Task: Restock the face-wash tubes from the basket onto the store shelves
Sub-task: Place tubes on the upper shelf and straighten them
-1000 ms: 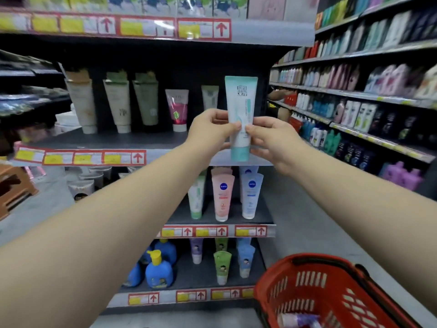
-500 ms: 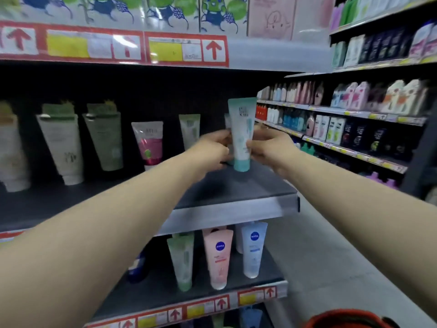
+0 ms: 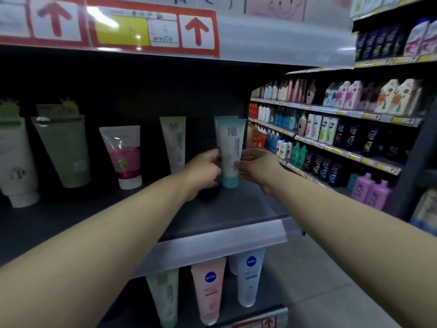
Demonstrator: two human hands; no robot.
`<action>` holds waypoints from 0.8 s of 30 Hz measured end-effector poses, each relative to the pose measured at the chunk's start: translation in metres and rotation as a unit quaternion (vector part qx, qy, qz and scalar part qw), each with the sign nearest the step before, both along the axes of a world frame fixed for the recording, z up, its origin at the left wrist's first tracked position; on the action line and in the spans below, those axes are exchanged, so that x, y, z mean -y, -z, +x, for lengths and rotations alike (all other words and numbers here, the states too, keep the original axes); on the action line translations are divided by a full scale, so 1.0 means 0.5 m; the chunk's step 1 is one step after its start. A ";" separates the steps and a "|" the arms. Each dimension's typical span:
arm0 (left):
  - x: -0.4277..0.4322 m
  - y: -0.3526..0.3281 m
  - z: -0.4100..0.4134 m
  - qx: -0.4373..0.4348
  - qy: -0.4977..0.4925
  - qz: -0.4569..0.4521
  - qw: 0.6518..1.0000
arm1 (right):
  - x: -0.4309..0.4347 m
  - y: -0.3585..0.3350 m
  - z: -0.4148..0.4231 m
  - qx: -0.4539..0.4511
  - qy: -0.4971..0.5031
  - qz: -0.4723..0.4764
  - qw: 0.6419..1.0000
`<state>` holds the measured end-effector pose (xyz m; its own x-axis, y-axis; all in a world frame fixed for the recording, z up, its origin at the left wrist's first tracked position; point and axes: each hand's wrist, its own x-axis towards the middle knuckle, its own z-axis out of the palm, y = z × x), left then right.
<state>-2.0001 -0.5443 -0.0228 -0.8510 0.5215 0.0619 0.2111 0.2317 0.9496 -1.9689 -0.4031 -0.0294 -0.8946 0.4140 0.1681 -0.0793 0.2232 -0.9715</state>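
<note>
Through the head camera, both my hands are grasping one face-wash tube (image 3: 230,147). My left hand (image 3: 204,170) pinches its left edge and my right hand (image 3: 256,165) pinches its right edge, fingers curled against it. The tube is white with a teal cap. It stands upright, cap down on the dark shelf (image 3: 236,209), near the shelf's right end.

Just behind it stands a second tube (image 3: 222,121) of the same kind, mostly hidden, with only its top showing. Further left along the same shelf I count four more, spaced apart: a pale green tube (image 3: 174,143), a pink tube (image 3: 124,155), a dull green tube (image 3: 63,150) and a big white tube (image 3: 16,169) at the far left.

On the lower shelf (image 3: 227,313) I see three in the front row, side by side: a light green tube (image 3: 165,297), a peach tube (image 3: 209,288) and a white-and-blue tube (image 3: 248,278).

The shelf edge overhead carries two red arrows (image 3: 196,30).

To my right, an aisle rack (image 3: 331,143) holds rows of bottles, too many and too blurred to count.
</note>
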 end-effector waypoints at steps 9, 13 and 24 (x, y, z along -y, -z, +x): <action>-0.015 0.013 0.015 0.000 -0.010 -0.001 1.000 | -0.017 0.010 0.005 0.011 0.035 0.051 0.998; -0.003 -0.006 0.042 -0.021 -0.022 -0.024 0.999 | -0.019 0.004 0.030 0.021 0.027 0.156 0.987; 0.050 -0.064 0.235 -0.322 -0.037 -0.260 0.910 | -0.015 -0.060 0.246 0.009 0.003 0.515 0.857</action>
<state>-1.8826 -0.5695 0.0092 -0.7600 0.5652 0.3209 0.6498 0.6511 0.3922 -1.8459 -0.3956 0.0004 -0.8993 0.0591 0.4334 -0.0622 0.9635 -0.2605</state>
